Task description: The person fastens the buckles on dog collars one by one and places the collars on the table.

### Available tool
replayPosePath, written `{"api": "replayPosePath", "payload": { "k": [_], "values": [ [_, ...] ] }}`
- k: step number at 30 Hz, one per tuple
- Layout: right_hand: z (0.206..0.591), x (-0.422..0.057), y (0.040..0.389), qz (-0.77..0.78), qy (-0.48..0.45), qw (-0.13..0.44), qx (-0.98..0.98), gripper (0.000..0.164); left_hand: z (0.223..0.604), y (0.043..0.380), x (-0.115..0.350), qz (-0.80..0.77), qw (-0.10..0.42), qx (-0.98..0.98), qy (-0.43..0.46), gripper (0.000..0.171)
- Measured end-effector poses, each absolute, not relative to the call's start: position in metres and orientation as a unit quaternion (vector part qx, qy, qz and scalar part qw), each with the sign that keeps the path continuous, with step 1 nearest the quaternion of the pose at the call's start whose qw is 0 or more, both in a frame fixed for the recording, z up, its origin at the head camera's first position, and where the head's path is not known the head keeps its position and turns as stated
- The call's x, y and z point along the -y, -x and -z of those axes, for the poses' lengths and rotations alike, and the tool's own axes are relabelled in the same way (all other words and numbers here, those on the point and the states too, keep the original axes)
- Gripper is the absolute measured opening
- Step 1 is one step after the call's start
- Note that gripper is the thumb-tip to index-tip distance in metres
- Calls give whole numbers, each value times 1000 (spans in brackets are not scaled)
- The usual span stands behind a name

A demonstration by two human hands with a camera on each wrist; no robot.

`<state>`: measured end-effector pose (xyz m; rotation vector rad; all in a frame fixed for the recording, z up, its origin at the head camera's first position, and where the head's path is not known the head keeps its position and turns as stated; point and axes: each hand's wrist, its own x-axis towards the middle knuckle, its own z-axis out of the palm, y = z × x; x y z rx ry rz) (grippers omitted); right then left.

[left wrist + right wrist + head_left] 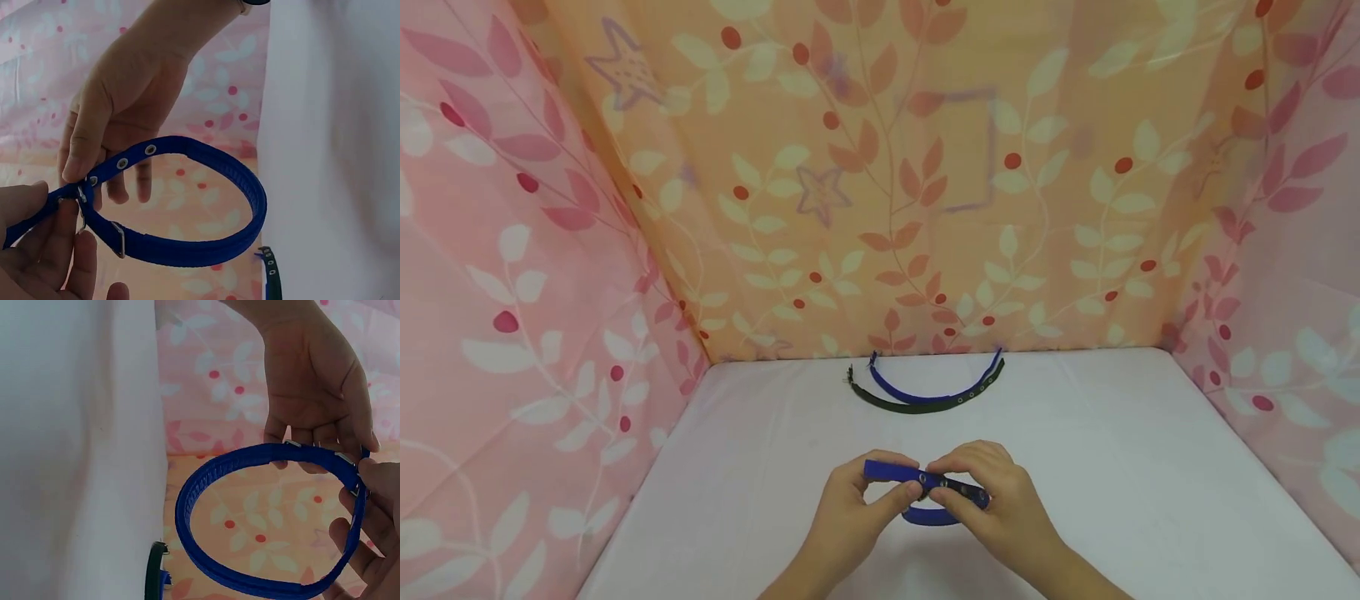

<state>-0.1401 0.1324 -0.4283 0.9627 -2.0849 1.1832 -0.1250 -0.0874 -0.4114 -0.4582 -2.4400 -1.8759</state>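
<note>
Nearest of all, two hands meet at the near middle of the counter (722,483), and the blue collar (931,517) is right between them! The left hand (852,510) pinches it, thumb and fingers closed on the band just beside the free end, which juts left; the right hand (1003,504) pinches from the right, along the stretch with the eyelets (122,163). Two grips side by side, and apparently for good reason: soft webbing would likely twist or sag under just one. By the fingers sits a metal fitting (82,194) where the band overlaps, while the rest bows out into a round loop, seemingly raised off the counter, which should give both thumbs room. Farther back, a dark green collar (906,408) lies in a curve, a second blue collar (897,392) nested just behind and touching it, probably laid there out of the hands' way. And farthest, the patterned curtain (887,275) hangs as a backdrop
</note>
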Motion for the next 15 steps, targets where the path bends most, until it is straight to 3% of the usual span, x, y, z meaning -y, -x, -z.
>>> {"api": "replayPosePath", "payload": {
  "k": [6,10,15],
  "values": [
    [426,-137,144,-431,-360,278,779,33,403,125,93,638,55,760,113,15],
    [425,-139,144,-422,-360,268,788,33,403,125,92,633,49,762,127,15],
    [426,-134,142,-429,-382,320,753,37,410,123,87,587,38,793,160,21]
  ]
}}
